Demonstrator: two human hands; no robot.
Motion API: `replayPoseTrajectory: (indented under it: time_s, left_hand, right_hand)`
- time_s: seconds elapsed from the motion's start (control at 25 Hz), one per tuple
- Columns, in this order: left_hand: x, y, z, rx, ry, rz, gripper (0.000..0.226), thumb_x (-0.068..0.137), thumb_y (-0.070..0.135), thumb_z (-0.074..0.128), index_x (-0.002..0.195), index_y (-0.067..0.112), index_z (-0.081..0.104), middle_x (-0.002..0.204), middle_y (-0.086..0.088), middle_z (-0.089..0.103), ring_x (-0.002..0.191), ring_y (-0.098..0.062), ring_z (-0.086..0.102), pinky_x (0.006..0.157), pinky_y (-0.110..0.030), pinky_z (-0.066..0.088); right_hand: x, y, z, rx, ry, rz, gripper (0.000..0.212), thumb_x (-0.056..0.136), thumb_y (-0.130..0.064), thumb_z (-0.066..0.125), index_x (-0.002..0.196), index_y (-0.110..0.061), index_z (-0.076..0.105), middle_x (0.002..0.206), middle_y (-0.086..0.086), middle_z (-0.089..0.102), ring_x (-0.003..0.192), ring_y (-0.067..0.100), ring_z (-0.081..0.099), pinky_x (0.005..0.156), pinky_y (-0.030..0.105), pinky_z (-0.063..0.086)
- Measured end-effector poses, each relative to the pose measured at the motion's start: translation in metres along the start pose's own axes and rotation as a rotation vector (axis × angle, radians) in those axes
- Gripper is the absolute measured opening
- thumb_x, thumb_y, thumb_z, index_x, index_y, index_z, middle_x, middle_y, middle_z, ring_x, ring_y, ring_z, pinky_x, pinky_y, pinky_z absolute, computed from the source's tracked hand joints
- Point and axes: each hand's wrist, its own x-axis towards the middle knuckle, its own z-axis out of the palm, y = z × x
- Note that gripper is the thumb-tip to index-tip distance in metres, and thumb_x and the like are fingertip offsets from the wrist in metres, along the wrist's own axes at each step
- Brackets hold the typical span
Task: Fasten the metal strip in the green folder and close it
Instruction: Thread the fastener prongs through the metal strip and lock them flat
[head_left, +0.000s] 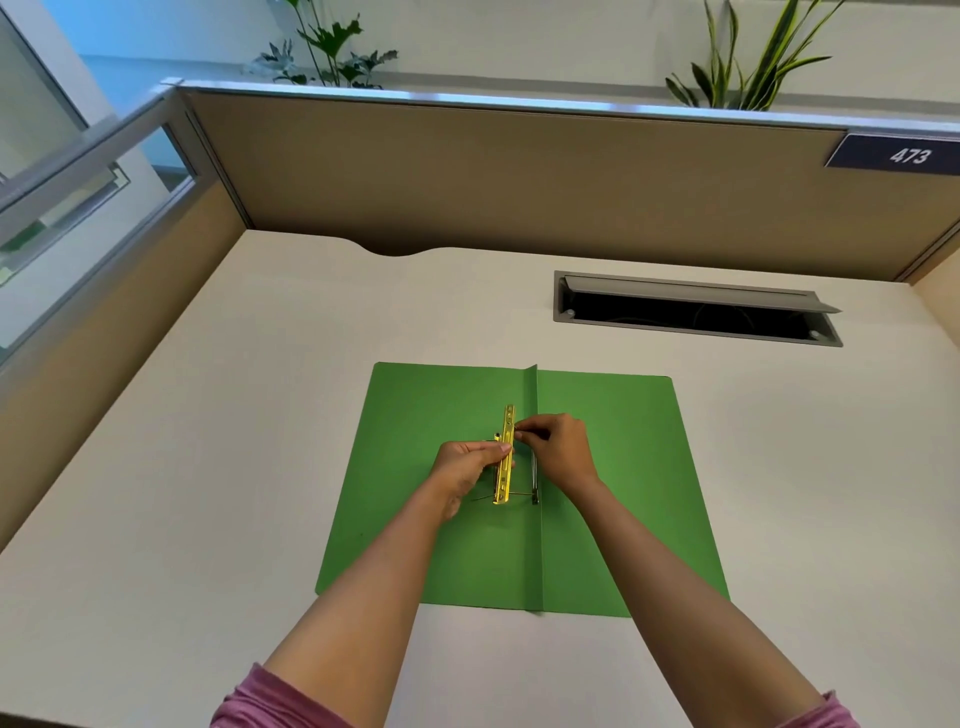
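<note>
Both hands, left hand (464, 464) and right hand (558, 451), pinch flat yellow metal strip (505, 457) over open green folder (613, 467).

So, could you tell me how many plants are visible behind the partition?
2: one plant at the upper left, another at the upper right; the partition may hide more.

Single head-worn view, looking forward and down from above the near edge of the desk (208, 415). Wide-angle, bowing the partition (519, 171) at the far side. Both forearms entering from the near edge, meeting mid-frame over the green folder (623, 493).
</note>
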Motion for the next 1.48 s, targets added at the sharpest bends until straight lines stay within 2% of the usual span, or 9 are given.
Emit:
replayPoseTrajectory:
  time_s: [0.2, 0.36, 0.48, 0.6, 0.8, 0.96, 1.08, 1.28, 1.48]
  left_hand:
    - [0.0, 0.001, 0.0, 0.031, -0.002, -0.006, 0.006, 0.084, 0.02, 0.076, 0.088, 0.015, 0.076, 0.076, 0.006, 0.078, 0.098, -0.008, 0.063, 0.11, -0.036, 0.027]
    - [0.002, -0.001, 0.0, 0.043, -0.003, 0.001, 0.006, 0.084, 0.02, 0.076, 0.087, 0.015, 0.077, 0.081, 0.006, 0.078, 0.108, -0.015, 0.061, 0.115, -0.04, 0.026]
    - [0.004, 0.0, 0.0, 0.064, 0.009, -0.006, 0.013, 0.084, 0.021, 0.076, 0.091, 0.01, 0.076, 0.095, 0.002, 0.078, 0.114, -0.019, 0.06, 0.118, -0.043, 0.024]
    - [0.005, 0.003, -0.001, 0.063, -0.014, -0.029, 0.012, 0.084, 0.021, 0.076, 0.089, 0.01, 0.076, 0.095, -0.001, 0.078, 0.117, -0.024, 0.064, 0.12, -0.046, 0.026]
    - [0.005, 0.012, -0.004, 0.05, -0.058, -0.081, 0.01, 0.085, 0.019, 0.076, 0.087, 0.01, 0.076, 0.089, 0.0, 0.078, 0.088, -0.011, 0.069, 0.112, -0.034, 0.031]
    - [0.004, 0.014, -0.003, 0.037, -0.056, -0.089, 0.008, 0.086, 0.02, 0.075, 0.082, 0.013, 0.076, 0.076, 0.003, 0.078, 0.086, -0.011, 0.069, 0.094, -0.026, 0.029]
    - [0.004, 0.014, -0.001, 0.045, -0.053, -0.091, 0.008, 0.085, 0.019, 0.076, 0.083, 0.011, 0.076, 0.076, 0.002, 0.078, 0.082, -0.011, 0.07, 0.089, -0.025, 0.031]
    - [0.004, 0.011, -0.001, 0.038, -0.05, -0.087, 0.02, 0.084, 0.016, 0.077, 0.097, 0.002, 0.074, 0.089, -0.004, 0.078, 0.076, -0.008, 0.073, 0.105, -0.029, 0.043]
    - [0.004, 0.008, 0.004, 0.064, -0.016, -0.063, 0.015, 0.084, 0.015, 0.076, 0.093, 0.003, 0.074, 0.098, -0.008, 0.076, 0.104, -0.024, 0.071, 0.114, -0.041, 0.039]
  right_hand:
    - [-0.005, -0.001, -0.002, 0.018, 0.023, -0.006, 0.017, 0.083, -0.011, 0.074, 0.099, -0.01, 0.078, 0.093, 0.003, 0.077, 0.074, 0.009, 0.066, 0.073, 0.014, 0.05]
    - [-0.03, 0.005, -0.01, 0.066, 0.101, -0.036, 0.018, 0.082, -0.007, 0.072, 0.099, -0.013, 0.076, 0.09, -0.007, 0.073, 0.067, 0.001, 0.062, 0.065, 0.007, 0.048]
    - [-0.062, 0.011, -0.012, 0.09, 0.012, -0.129, 0.015, 0.081, -0.008, 0.072, 0.093, -0.016, 0.077, 0.086, -0.007, 0.074, 0.071, 0.004, 0.066, 0.067, 0.013, 0.053]
    - [-0.084, 0.009, -0.006, 0.077, -0.101, -0.222, 0.014, 0.079, -0.021, 0.077, 0.093, -0.021, 0.076, 0.084, -0.009, 0.073, 0.071, 0.01, 0.065, 0.066, 0.021, 0.055]
    - [-0.087, 0.003, 0.005, -0.016, -0.065, -0.245, 0.007, 0.083, -0.018, 0.074, 0.09, -0.018, 0.075, 0.08, -0.011, 0.068, 0.067, 0.005, 0.059, 0.066, 0.022, 0.052]
    - [-0.08, 0.0, 0.009, -0.058, -0.003, -0.254, 0.005, 0.084, -0.012, 0.072, 0.086, -0.015, 0.074, 0.08, -0.004, 0.069, 0.068, 0.007, 0.061, 0.066, 0.022, 0.052]
    - [-0.075, -0.001, 0.011, -0.044, 0.014, -0.222, 0.008, 0.083, -0.008, 0.071, 0.088, -0.014, 0.074, 0.082, -0.001, 0.07, 0.072, 0.009, 0.063, 0.07, 0.02, 0.053]
    - [-0.077, 0.005, 0.016, -0.011, 0.041, -0.179, 0.01, 0.083, -0.007, 0.072, 0.088, -0.015, 0.074, 0.082, -0.004, 0.069, 0.072, -0.001, 0.058, 0.07, 0.004, 0.043]
    - [-0.079, 0.006, 0.019, 0.021, 0.079, -0.127, 0.008, 0.084, -0.006, 0.07, 0.089, -0.011, 0.072, 0.085, 0.0, 0.07, 0.076, 0.008, 0.062, 0.073, 0.003, 0.044]
